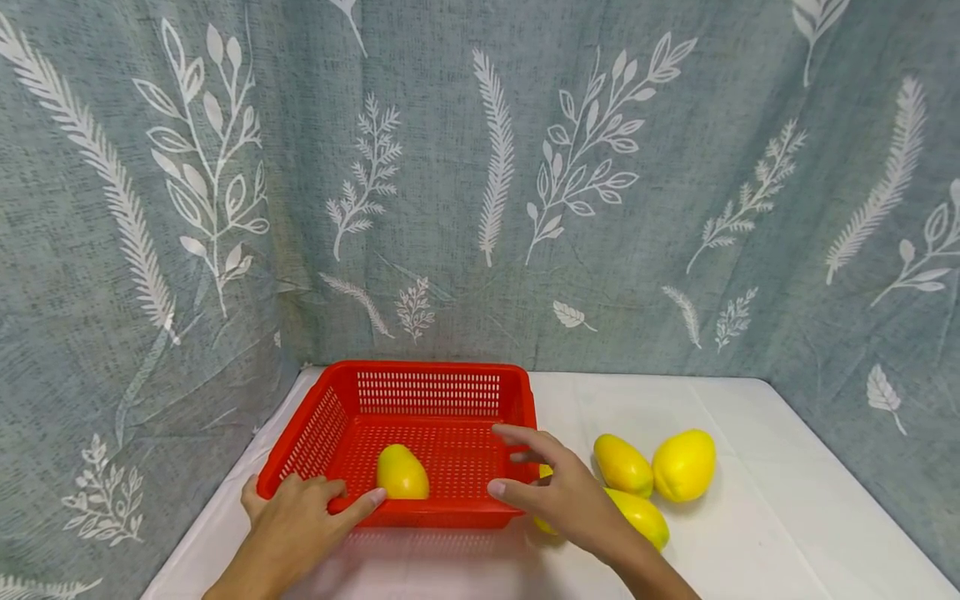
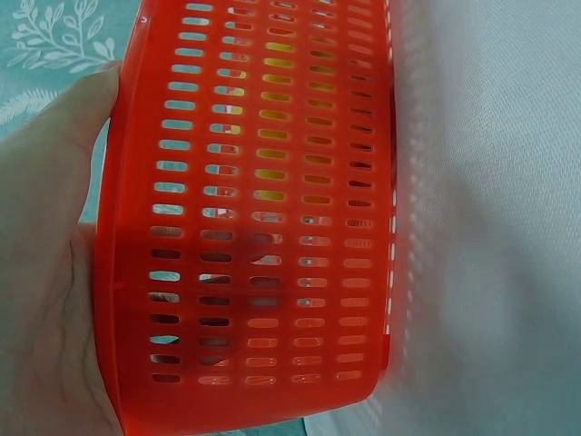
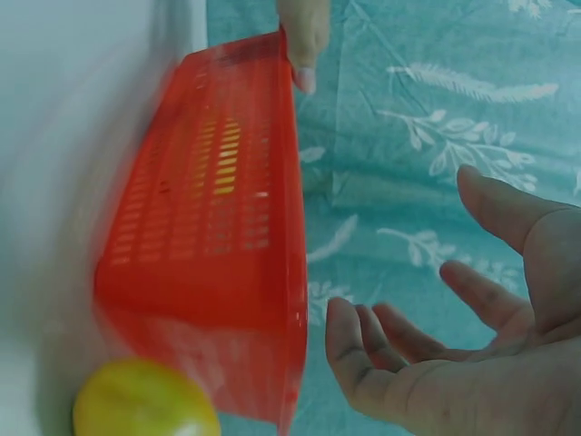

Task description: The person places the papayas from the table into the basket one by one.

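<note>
A red plastic basket (image 1: 427, 512) with slotted walls stands on the white table. One yellow mango (image 1: 402, 472) lies inside it by the near wall. My left hand (image 1: 300, 521) grips the rim at the near left corner, thumb over the front edge and fingers around the side; the left wrist view shows the palm against the rim. Over the near right corner hovers my right hand (image 1: 566, 492), thumb and fingers spread with nothing between them. Beneath and behind that hand, another mango (image 3: 145, 404) sits beside the basket, mostly hidden in the head view.
To the right of the basket lie more mangoes on the table: a small one (image 1: 622, 465), a large one (image 1: 684, 465) and a greenish-yellow one (image 1: 641, 518) partly behind my right wrist. A grey-green leaf-patterned curtain (image 1: 450, 167) encloses the back and both sides.
</note>
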Demonstrator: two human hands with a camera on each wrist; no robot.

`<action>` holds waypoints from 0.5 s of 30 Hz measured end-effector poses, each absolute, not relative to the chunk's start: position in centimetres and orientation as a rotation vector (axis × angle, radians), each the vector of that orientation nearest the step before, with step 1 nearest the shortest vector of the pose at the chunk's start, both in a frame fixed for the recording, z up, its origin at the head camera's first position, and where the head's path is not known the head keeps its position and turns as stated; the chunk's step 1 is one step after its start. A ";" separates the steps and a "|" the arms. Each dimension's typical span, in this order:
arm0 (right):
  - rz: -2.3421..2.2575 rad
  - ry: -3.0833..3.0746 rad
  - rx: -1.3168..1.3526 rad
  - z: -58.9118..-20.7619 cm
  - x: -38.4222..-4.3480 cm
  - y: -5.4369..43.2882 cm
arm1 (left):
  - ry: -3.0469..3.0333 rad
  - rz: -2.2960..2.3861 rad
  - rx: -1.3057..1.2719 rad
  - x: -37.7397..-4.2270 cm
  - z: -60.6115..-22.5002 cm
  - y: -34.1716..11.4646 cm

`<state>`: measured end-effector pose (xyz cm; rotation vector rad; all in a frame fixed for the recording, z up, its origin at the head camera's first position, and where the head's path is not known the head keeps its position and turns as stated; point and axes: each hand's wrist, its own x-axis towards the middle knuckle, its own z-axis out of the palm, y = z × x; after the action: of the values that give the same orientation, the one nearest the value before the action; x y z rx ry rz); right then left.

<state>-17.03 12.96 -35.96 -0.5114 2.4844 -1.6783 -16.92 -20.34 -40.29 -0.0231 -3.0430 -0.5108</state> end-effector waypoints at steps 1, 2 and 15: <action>-1.684 2.484 -0.494 -36.0 -17.0 13.3 | -3.043 -0.510 -0.023 -17.0 -40.3 -20.4; -1.685 2.488 -0.480 -36.1 -16.9 13.6 | -3.043 -0.509 -0.024 -17.0 -40.3 -20.4; -1.696 2.619 -0.331 -37.5 -15.6 17.8 | -3.014 -0.506 -0.029 -16.9 -40.8 -20.5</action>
<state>-15.63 17.77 -37.49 -0.3311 2.6193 -1.6963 -16.86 -20.50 -40.83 -0.0288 -3.0144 -0.5060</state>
